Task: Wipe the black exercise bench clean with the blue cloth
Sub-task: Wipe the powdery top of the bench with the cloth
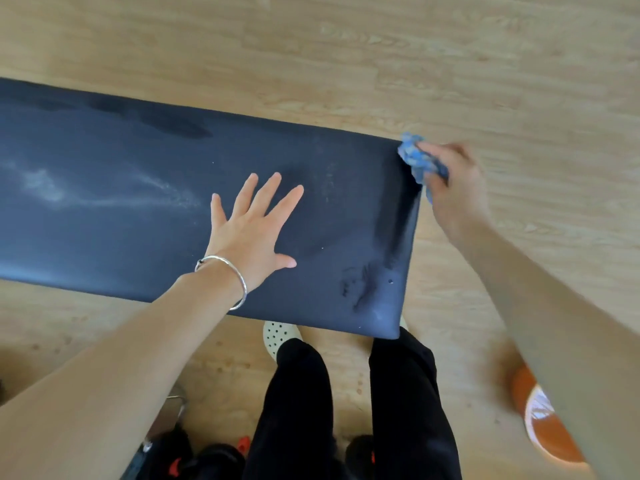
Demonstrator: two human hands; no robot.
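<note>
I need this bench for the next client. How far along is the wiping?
Partly done. A darker wiped streak runs along the end of the black padded exercise bench. The right hand presses the crumpled blue cloth against that end's far corner; the left hand lies flat on top. Whitish smears to the left remain.

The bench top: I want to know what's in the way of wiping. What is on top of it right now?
The left hand lies flat, fingers spread, on the black bench. The right hand presses the blue cloth at its end edge. Whitish smears and scuffs show; whatever lies under the palm is hidden.
</note>
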